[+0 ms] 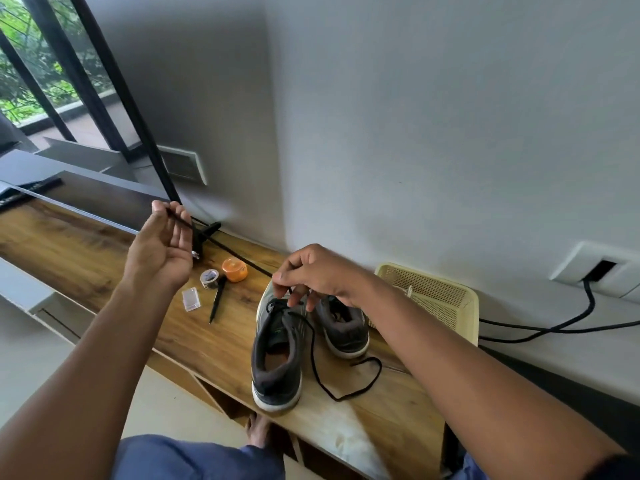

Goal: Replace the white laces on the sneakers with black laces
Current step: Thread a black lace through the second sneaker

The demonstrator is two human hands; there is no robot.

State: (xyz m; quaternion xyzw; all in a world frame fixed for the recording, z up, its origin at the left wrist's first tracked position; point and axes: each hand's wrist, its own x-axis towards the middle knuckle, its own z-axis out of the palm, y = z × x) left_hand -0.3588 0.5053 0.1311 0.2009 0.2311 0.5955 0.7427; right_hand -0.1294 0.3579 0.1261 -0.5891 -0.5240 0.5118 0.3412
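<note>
Left arm is extended forward and up; left hand [162, 244] is raised, palm turned toward the camera, a black lace [221, 245] pinched between thumb and fingertips at the top, remaining fingers loosely curled. Right arm is reached in from lower right, forearm bare. Right hand [318, 275] is held lower, knuckles up, fingers bent downward, the grip closed on the same lace at the fingertips. Hands are kept well apart.

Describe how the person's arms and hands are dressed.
Both forearms are bare. The left hand and right hand wear no gloves, rings or watch that show. A dark sleeve edge shows near the right arm's upper end.
</note>
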